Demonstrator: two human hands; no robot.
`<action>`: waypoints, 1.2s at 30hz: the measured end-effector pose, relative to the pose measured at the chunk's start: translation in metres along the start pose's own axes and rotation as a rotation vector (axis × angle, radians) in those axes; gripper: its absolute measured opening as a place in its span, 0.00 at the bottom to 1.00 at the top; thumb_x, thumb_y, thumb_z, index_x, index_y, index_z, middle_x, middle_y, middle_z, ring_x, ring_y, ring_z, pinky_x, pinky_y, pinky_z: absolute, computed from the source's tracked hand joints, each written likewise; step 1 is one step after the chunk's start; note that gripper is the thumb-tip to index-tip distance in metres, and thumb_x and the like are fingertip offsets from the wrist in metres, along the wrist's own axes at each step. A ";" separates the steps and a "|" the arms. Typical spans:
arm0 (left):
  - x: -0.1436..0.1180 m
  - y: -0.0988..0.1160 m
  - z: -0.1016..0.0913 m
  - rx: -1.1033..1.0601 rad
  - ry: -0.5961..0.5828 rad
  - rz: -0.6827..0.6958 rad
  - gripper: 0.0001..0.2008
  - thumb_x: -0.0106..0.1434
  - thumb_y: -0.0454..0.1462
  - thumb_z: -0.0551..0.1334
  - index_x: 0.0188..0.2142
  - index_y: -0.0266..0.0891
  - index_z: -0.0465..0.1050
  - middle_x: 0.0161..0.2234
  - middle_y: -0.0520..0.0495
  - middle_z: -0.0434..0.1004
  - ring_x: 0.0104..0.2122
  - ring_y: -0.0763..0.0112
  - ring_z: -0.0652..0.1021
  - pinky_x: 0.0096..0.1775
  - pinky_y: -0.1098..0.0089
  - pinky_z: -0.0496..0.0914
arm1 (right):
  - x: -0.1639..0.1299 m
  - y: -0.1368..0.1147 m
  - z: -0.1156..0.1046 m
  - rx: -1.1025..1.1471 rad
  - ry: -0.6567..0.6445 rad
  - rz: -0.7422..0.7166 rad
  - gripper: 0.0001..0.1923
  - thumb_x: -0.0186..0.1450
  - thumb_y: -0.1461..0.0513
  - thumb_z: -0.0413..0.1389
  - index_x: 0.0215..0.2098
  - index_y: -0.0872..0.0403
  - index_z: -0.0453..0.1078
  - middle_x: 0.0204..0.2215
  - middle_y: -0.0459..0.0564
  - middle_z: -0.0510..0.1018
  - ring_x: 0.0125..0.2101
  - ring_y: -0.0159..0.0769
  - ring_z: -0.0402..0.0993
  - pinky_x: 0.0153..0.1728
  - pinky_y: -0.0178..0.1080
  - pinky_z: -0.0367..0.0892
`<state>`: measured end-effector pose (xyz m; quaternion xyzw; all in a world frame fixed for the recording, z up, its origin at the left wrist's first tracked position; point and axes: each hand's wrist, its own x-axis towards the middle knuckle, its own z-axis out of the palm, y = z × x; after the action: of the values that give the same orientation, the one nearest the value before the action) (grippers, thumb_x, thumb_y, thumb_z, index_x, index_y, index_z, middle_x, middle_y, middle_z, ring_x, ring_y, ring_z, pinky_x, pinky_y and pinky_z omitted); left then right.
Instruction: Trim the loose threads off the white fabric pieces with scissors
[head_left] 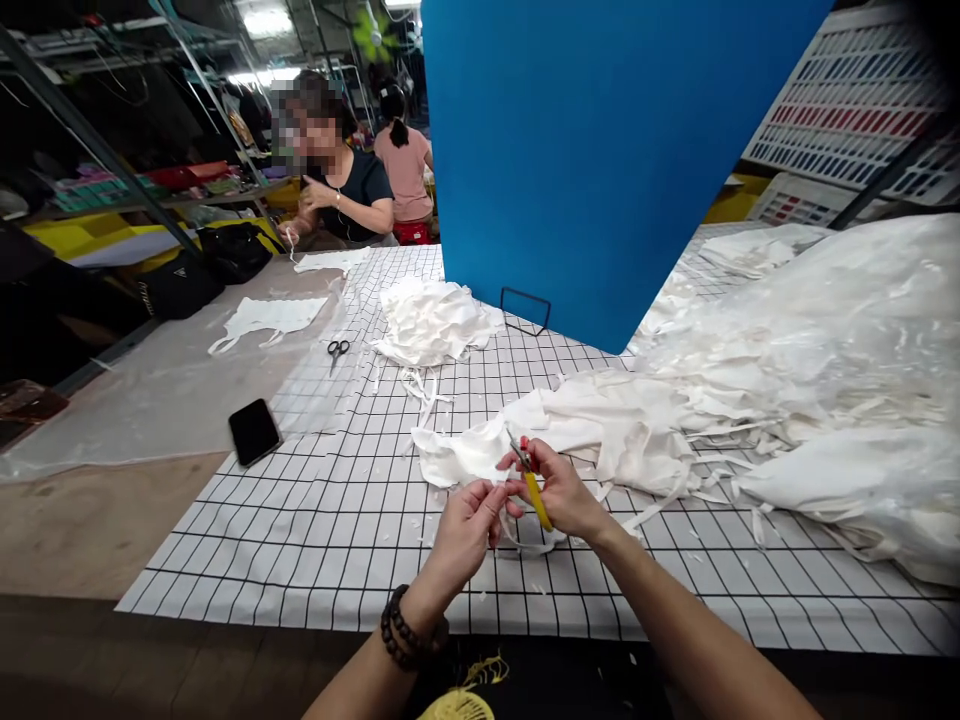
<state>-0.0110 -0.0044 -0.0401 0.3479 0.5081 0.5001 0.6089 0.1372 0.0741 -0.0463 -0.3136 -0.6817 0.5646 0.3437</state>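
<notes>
In front of me, a white cloth garment (465,455) with thin straps lies partly bunched on the checked tablecloth. My left hand (466,525), with dark beads at the wrist, is closed in a pinch on the garment's edge. Yellow-handled thread snips (537,500) sit in my right hand (566,490), their metal blades pointing up and away over the cloth. The fingertips of both hands meet close together at the garment, and they hide the exact spot being pinched. A strap loop hangs below the hands.
A tall blue panel (585,150) stands beyond my hands. White garments form a pile (435,320) and a larger plastic-wrapped heap (840,320) at right. Black scissors (337,350) and a phone (254,432) lie left. A co-worker (360,190) handles white cloth across the table.
</notes>
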 end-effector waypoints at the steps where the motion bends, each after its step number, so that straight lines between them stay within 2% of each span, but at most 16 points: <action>1: -0.002 0.002 -0.002 -0.002 0.012 0.010 0.19 0.61 0.49 0.62 0.38 0.32 0.74 0.27 0.49 0.74 0.16 0.83 0.61 0.20 0.76 0.57 | 0.006 0.000 0.000 -0.007 -0.025 -0.018 0.11 0.60 0.61 0.61 0.39 0.52 0.65 0.37 0.47 0.74 0.29 0.31 0.66 0.34 0.36 0.66; 4: -0.006 0.007 -0.006 0.070 0.095 0.086 0.17 0.61 0.48 0.62 0.34 0.34 0.76 0.24 0.51 0.70 0.19 0.78 0.67 0.22 0.75 0.61 | 0.017 -0.004 -0.004 -0.038 0.036 -0.075 0.09 0.59 0.62 0.61 0.35 0.52 0.64 0.32 0.45 0.72 0.30 0.31 0.66 0.33 0.36 0.65; 6: -0.008 0.012 -0.007 0.153 0.188 0.193 0.16 0.63 0.47 0.62 0.33 0.36 0.78 0.27 0.47 0.71 0.28 0.71 0.74 0.28 0.73 0.66 | 0.020 -0.009 -0.004 -0.040 0.106 -0.095 0.09 0.59 0.63 0.61 0.35 0.52 0.64 0.32 0.44 0.71 0.31 0.32 0.66 0.34 0.36 0.64; 8: -0.008 0.017 -0.006 0.215 0.296 0.319 0.14 0.64 0.45 0.61 0.33 0.37 0.79 0.41 0.40 0.73 0.40 0.65 0.76 0.35 0.72 0.68 | 0.021 -0.013 0.002 -0.012 0.150 -0.086 0.10 0.59 0.63 0.62 0.35 0.51 0.64 0.31 0.44 0.71 0.31 0.33 0.66 0.34 0.36 0.64; 10: -0.007 0.021 -0.005 0.237 0.354 0.417 0.12 0.64 0.43 0.62 0.32 0.38 0.80 0.55 0.39 0.66 0.46 0.63 0.74 0.40 0.70 0.68 | 0.020 -0.014 0.012 0.053 0.164 -0.053 0.11 0.59 0.62 0.63 0.34 0.51 0.63 0.30 0.43 0.72 0.29 0.32 0.66 0.33 0.35 0.63; 11: -0.006 0.023 -0.004 0.229 0.343 0.436 0.12 0.64 0.43 0.62 0.31 0.37 0.79 0.59 0.39 0.63 0.45 0.64 0.74 0.40 0.70 0.69 | 0.019 -0.013 0.017 0.098 0.168 -0.032 0.12 0.58 0.61 0.63 0.34 0.51 0.63 0.30 0.43 0.72 0.29 0.31 0.66 0.32 0.35 0.63; 13: -0.002 0.023 -0.003 0.158 0.255 0.409 0.13 0.64 0.43 0.61 0.31 0.36 0.78 0.54 0.38 0.69 0.34 0.72 0.75 0.33 0.72 0.68 | 0.016 -0.012 0.025 0.194 0.164 0.014 0.15 0.57 0.59 0.65 0.33 0.51 0.62 0.29 0.42 0.71 0.28 0.31 0.66 0.32 0.34 0.64; 15: 0.002 0.020 -0.003 0.052 0.151 0.337 0.13 0.66 0.43 0.59 0.35 0.36 0.77 0.38 0.42 0.78 0.22 0.79 0.69 0.25 0.74 0.64 | 0.012 -0.012 0.023 0.244 0.138 0.057 0.16 0.56 0.58 0.66 0.33 0.51 0.62 0.29 0.41 0.70 0.28 0.30 0.66 0.32 0.35 0.64; 17: 0.005 0.016 -0.004 -0.013 0.112 0.304 0.13 0.67 0.43 0.59 0.37 0.36 0.76 0.26 0.50 0.75 0.18 0.81 0.65 0.23 0.76 0.62 | 0.006 -0.017 0.012 0.180 0.100 0.108 0.17 0.56 0.56 0.66 0.33 0.51 0.62 0.29 0.41 0.69 0.28 0.31 0.66 0.32 0.35 0.64; 19: 0.006 0.014 -0.005 0.000 0.104 0.314 0.11 0.66 0.42 0.59 0.37 0.36 0.75 0.25 0.50 0.74 0.20 0.80 0.68 0.25 0.76 0.66 | -0.001 -0.027 -0.006 -0.018 0.072 0.161 0.16 0.57 0.55 0.65 0.32 0.51 0.62 0.27 0.41 0.68 0.27 0.31 0.64 0.30 0.35 0.63; 22: 0.003 0.015 -0.006 0.105 0.080 0.351 0.11 0.67 0.41 0.59 0.38 0.36 0.74 0.31 0.48 0.75 0.25 0.77 0.72 0.28 0.75 0.69 | -0.015 -0.048 -0.031 -0.414 0.019 0.181 0.17 0.55 0.54 0.65 0.29 0.51 0.62 0.25 0.41 0.66 0.26 0.31 0.61 0.27 0.35 0.59; 25: 0.001 0.019 -0.007 0.232 0.028 0.409 0.10 0.68 0.40 0.56 0.38 0.37 0.74 0.31 0.48 0.73 0.28 0.75 0.73 0.30 0.74 0.69 | -0.026 -0.067 -0.038 -0.671 -0.043 0.134 0.18 0.54 0.52 0.65 0.31 0.52 0.62 0.27 0.43 0.68 0.27 0.34 0.63 0.28 0.36 0.60; 30: -0.001 0.024 -0.007 0.344 -0.043 0.478 0.09 0.69 0.38 0.54 0.39 0.38 0.72 0.32 0.47 0.72 0.30 0.72 0.73 0.31 0.73 0.69 | -0.030 -0.078 -0.028 -0.866 -0.048 0.075 0.16 0.57 0.52 0.61 0.31 0.52 0.61 0.28 0.46 0.69 0.28 0.35 0.64 0.29 0.37 0.60; 36: -0.005 0.027 -0.008 0.417 -0.065 0.527 0.08 0.69 0.36 0.54 0.38 0.39 0.72 0.31 0.48 0.72 0.33 0.71 0.73 0.34 0.72 0.68 | -0.030 -0.081 -0.025 -0.906 -0.045 0.048 0.17 0.57 0.51 0.61 0.31 0.51 0.60 0.28 0.45 0.69 0.27 0.35 0.64 0.28 0.36 0.59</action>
<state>-0.0260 -0.0027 -0.0157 0.6002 0.4723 0.5141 0.3905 0.1718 0.0506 0.0332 -0.4358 -0.8598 0.2240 0.1435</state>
